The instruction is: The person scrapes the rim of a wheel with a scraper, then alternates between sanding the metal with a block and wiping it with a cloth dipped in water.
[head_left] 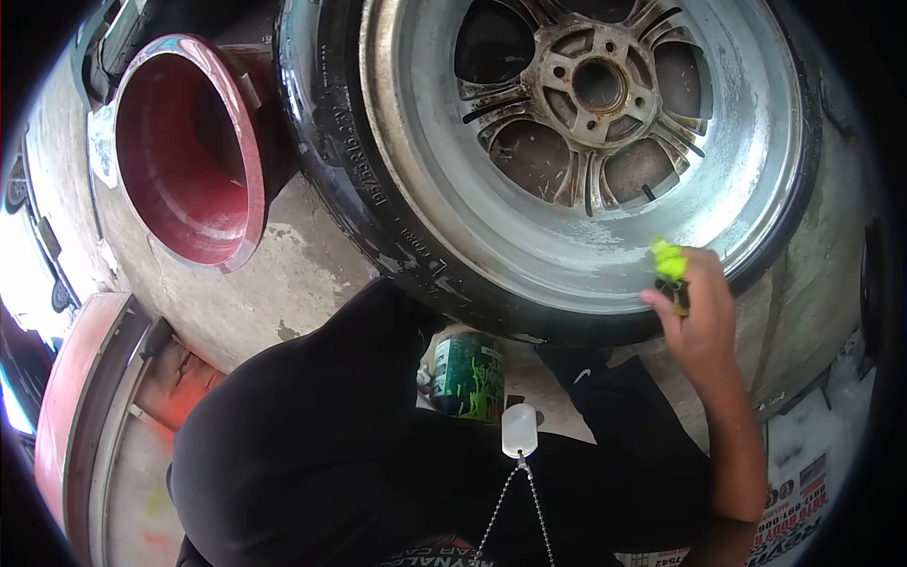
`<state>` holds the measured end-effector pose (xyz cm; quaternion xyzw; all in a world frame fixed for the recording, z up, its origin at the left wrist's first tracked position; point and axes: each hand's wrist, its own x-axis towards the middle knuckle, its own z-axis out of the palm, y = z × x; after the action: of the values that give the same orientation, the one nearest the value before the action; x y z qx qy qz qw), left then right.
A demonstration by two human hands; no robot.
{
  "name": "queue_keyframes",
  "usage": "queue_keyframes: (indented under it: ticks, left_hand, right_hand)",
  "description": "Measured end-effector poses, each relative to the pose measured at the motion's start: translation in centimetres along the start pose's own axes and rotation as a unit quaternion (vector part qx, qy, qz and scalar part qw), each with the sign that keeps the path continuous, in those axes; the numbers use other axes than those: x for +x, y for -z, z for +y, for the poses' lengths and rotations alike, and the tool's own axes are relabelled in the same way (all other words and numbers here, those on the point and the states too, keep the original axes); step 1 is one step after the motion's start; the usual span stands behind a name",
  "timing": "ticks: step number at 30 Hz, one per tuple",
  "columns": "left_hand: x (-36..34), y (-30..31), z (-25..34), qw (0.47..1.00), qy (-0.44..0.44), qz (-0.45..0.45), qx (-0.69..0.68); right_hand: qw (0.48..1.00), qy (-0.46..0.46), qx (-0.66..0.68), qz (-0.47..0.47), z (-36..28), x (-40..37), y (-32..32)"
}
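My right hand (701, 307) is closed around a small brush (674, 295), its tip covered in bright yellow-green paste (669, 257). The brush is at the lower right lip of a silver alloy wheel rim (567, 250), fitted in a black tire (378, 203). Whitish streaks and shiny wet patches cover the inner barrel of the rim, and its spokes and hub look brown with grime. Below the tire, between my legs, stands a green can (470, 376) with yellow-green drips down its side. My left hand is out of view.
A red, round hollow part (227, 248) lies on the concrete floor (312, 250) left of the tire. A reddish car panel (71, 378) is at the lower left. Printed sheeting (803, 491) lies at the lower right. A tag on a ball chain (520, 430) hangs in front of me.
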<state>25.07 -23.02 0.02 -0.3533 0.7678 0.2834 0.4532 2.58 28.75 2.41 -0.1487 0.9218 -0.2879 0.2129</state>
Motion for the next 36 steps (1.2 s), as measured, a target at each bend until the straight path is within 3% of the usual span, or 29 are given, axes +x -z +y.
queue_keyframes:
  ticks: [3,4,7,11,14,18,22,23,25,27,28,29,30,32,34,36]
  left_hand:
    - [0.4,-0.1,0.1,1.000,-0.008,-0.001,0.000]
    - [0.5,-0.2,0.1,1.000,-0.012,0.001,0.000]
    - [1.1,-0.2,0.3,1.000,-0.028,0.002,0.008]
    - [1.8,0.7,1.8,0.996,-0.079,0.000,0.042]
    - [2.6,2.9,4.6,0.985,-0.140,-0.007,0.105]
    - [3.5,8.6,10.4,0.943,-0.273,-0.019,0.188]
    - [0.8,12.4,18.9,0.926,-0.358,-0.094,0.073]
    - [2.1,11.7,19.6,0.857,-0.511,-0.049,0.037]
    - [2.2,11.0,23.3,0.815,-0.578,-0.026,0.044]
    - [2.2,9.9,26.5,0.763,-0.643,0.035,0.059]
    - [2.4,9.1,27.8,0.760,-0.645,0.051,0.056]
    - [2.7,8.4,28.9,0.758,-0.646,0.065,0.054]
    - [3.3,7.7,29.6,0.738,-0.662,0.116,0.057]
    - [4.7,6.3,30.4,0.694,-0.684,0.215,0.066]
    - [6.6,5.5,30.4,0.661,-0.694,0.258,0.121]
    - [7.5,4.6,30.3,0.620,-0.709,0.300,0.151]
  right_hand:
    - [0.999,-0.012,0.037,-0.017,0.0,-0.3,0.4]
    - [0.996,-0.078,0.044,-0.020,0.4,-1.0,0.7]
    - [0.956,-0.172,0.168,0.167,0.7,-2.0,0.9]
    - [0.931,-0.273,0.204,0.130,0.7,-3.2,5.4]
    - [0.919,-0.303,0.197,0.158,-1.1,-4.0,6.7]
    - [0.865,-0.277,0.349,0.229,-1.8,-5.5,5.7]
    - [0.811,-0.274,0.446,0.260,-5.0,-6.5,4.3]
    - [0.804,-0.286,0.442,0.276,-5.7,-6.6,3.9]
    - [0.770,-0.294,0.459,0.332,-7.0,-6.2,2.1]
    - [0.818,-0.287,0.380,0.323,-5.3,-6.4,0.0]
    - [0.900,-0.247,0.194,0.301,-4.4,-6.7,-0.5]
    - [0.944,-0.198,0.001,0.264,-3.7,-6.8,-0.7]
    - [0.955,-0.130,-0.088,0.254,-3.7,-6.5,-0.6]
    - [0.960,-0.138,-0.069,0.232,-3.6,-5.8,0.2]
    - [0.963,-0.150,-0.023,0.222,-3.2,-4.6,1.1]
    - [0.963,-0.127,-0.077,0.226,0.1,-4.1,0.6]
